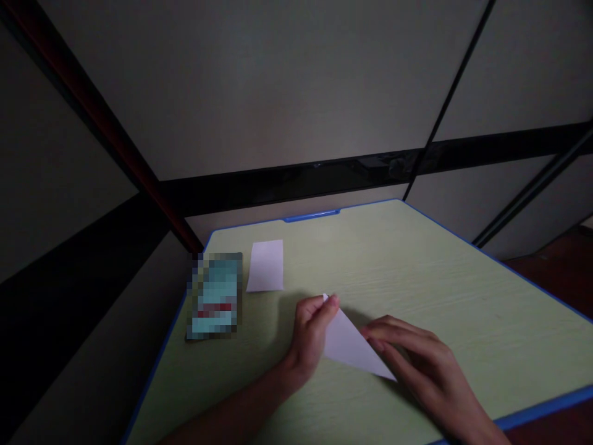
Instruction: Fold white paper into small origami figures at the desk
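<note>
A sheet of white paper (pixel 351 346), folded into a triangle, is held between my two hands above the near middle of the table. My left hand (pixel 311 334) grips its upper left corner, with the thumb on top and the fingers curled behind. On the slanted right edge, my right hand (pixel 417 355) pinches the paper between thumb and fingertips. The lower right tip of the triangle points toward my right wrist. Part of the paper's left side is hidden by my left hand.
The pale wood-grain table (pixel 440 272) has a blue rim. Toward its left back lies another white piece of paper (pixel 266 266), beside a blurred-out, greenish rectangular item (pixel 215 300). Behind the table stand light panels (pixel 287 93) with a dark glossy band (pixel 296 182).
</note>
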Tool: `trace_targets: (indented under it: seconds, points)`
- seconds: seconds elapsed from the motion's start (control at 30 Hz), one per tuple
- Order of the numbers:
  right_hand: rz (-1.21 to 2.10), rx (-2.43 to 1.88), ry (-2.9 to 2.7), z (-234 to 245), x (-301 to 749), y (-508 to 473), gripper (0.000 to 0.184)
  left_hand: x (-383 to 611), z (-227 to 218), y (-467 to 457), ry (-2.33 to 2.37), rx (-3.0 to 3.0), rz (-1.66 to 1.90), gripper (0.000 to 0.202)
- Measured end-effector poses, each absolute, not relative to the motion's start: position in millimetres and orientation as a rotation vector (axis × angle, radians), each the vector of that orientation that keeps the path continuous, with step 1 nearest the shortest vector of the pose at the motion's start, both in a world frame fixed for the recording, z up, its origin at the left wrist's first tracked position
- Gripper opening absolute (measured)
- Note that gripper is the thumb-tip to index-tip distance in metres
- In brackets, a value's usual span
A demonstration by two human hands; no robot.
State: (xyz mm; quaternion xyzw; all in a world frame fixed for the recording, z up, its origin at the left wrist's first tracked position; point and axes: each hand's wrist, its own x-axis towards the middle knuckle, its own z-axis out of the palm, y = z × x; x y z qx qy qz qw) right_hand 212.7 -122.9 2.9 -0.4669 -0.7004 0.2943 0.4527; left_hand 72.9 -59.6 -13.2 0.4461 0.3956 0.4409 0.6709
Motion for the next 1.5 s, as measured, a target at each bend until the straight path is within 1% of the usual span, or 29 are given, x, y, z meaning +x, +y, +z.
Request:
trace_targets:
  seconds: [0.13, 0.23, 0.37, 0.57, 0.77, 0.93, 1.07, 1.23, 1.5]
  points:
    - [0.707, -0.998, -1.773, 2.0, 213.6, -125.1, 0.026, 73.4, -10.2, -60.5, 0.859, 1.195, 0.824, 0.043]
    - [0.750, -0.982, -1.834, -1.2, 215.5, -124.6, 0.024, 73.6, -11.1, -59.0, 0.834, 1.322, 0.767, 0.042]
    - [0.853, -1.041, -1.917, -3.6, 217.0, -121.9, 0.018, 74.9, -12.8, -58.8, 0.837, 1.413, 0.759, 0.039]
    - [0.944, -1.065, -1.793, -1.5, 215.5, -117.5, 0.015, 76.7, -8.7, -61.1, 0.938, 1.346, 0.807, 0.035]
    - [1.020, -1.131, -1.672, 0.6, 211.5, -112.5, 0.020, 76.2, -7.1, -61.6, 0.954, 1.336, 0.838, 0.031]
    - [0.913, -1.236, -1.628, 3.8, 206.0, -113.1, 0.026, 74.2, -5.1, -61.5, 0.898, 1.305, 0.884, 0.027]
    - [0.833, -1.343, -1.572, 5.4, 203.1, -113.5, 0.028, 73.0, -4.0, -62.3, 0.805, 1.253, 0.849, 0.021]
    - [0.848, -1.396, -1.546, 4.2, 202.5, -113.4, 0.029, 70.5, -3.9, -62.6, 0.752, 1.209, 0.778, 0.023]
    - [0.864, -1.415, -1.512, 2.3, 201.3, -113.0, 0.028, 70.1, -1.2, -64.6, 0.776, 1.223, 0.758, 0.018]
